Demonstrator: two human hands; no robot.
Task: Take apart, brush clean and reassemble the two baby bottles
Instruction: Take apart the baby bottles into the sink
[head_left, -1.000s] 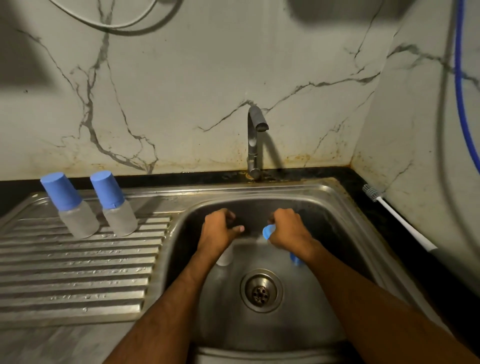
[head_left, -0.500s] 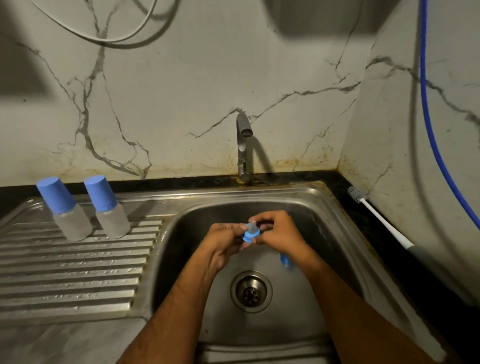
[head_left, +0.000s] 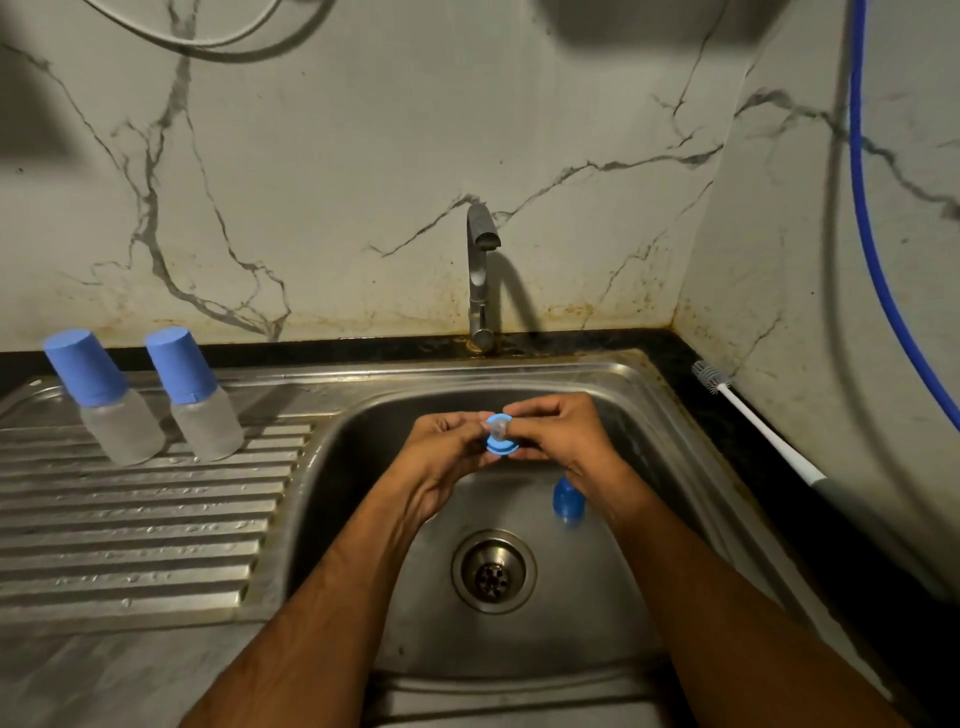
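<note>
**Desk:** What differs from half a second ago?

**Me:** Little. I see the two capped bottles standing where they were on the drainboard (head_left: 130, 519), in the left of the frame. The left bottle (head_left: 106, 400) and the right bottle (head_left: 195, 396) stand just beside each other, not touching, blue caps up, long axes near upright and tipped toward the upper left. The change is at the centre, over the sink (head_left: 675, 415): both hands have come closer together around the blue collar (head_left: 500, 441), and the clear teat (head_left: 497, 429) now shows more plainly above it.

**Desk:** The hands?

**Me:** My left hand (head_left: 441, 457) pinches the collar's left edge with curled fingertips. My right hand (head_left: 563, 434) pinches its right side, thumb and fingers curled round it. Both are grasping that one piece, held in the air above the basin, below the tap (head_left: 480, 270).

**Desk:** Which way does it point?

**Me:** The teat points up and slightly away from me; the collar's ring lies roughly flat beneath it.

**Desk:** Further right?

**Me:** A blue cap (head_left: 569, 500) lies in the basin just under my right wrist, above and right of the drain (head_left: 493, 571). On the right counter the bottle brush (head_left: 753, 421) lies on a diagonal, bristles toward the upper left, handle running to the lower right. A blue hose (head_left: 872, 249) hangs down the right wall.
</note>
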